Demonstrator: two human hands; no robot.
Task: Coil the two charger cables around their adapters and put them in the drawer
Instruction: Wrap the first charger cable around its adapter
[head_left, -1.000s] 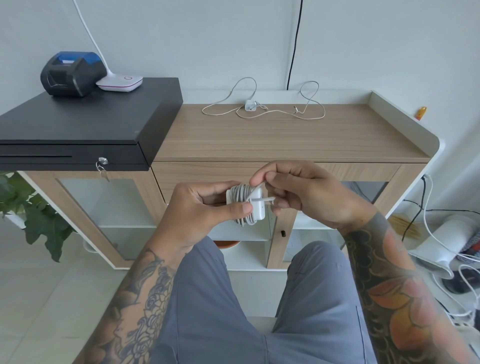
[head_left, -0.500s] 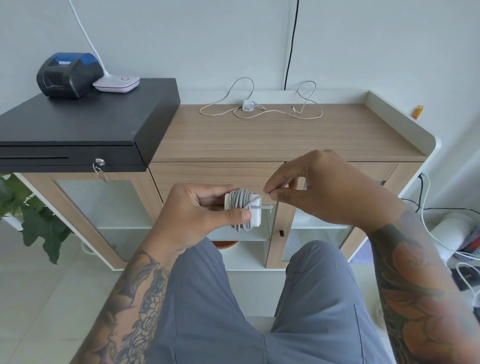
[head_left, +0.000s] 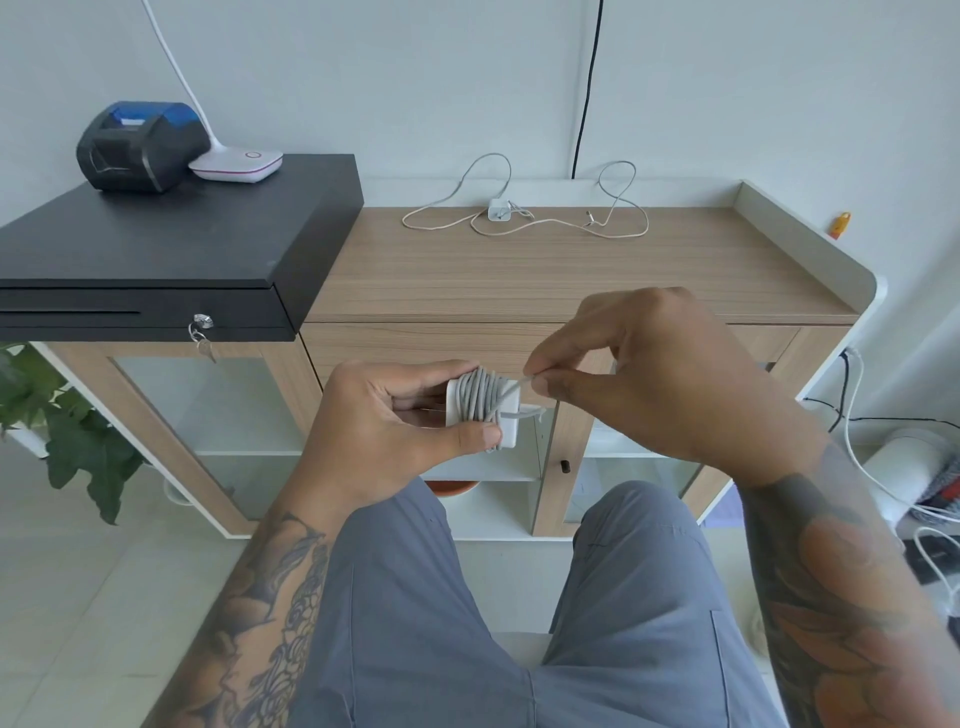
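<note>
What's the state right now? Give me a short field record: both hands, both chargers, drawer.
left hand: grips first adapter, cable coiled around it
right hand: fingers pinch the loose cable end beside the coil
second charger: uncoiled, cable spread at the back of the wooden cabinet top
drawer: closed, under the top
done: neither charger in the drawer

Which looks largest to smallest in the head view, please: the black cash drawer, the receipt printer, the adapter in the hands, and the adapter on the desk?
1. Black cash drawer.
2. Receipt printer.
3. Adapter in the hands, though being nearer the camera makes it look bigger.
4. Adapter on the desk, which sits farther away, so their true sizes may match.
</note>
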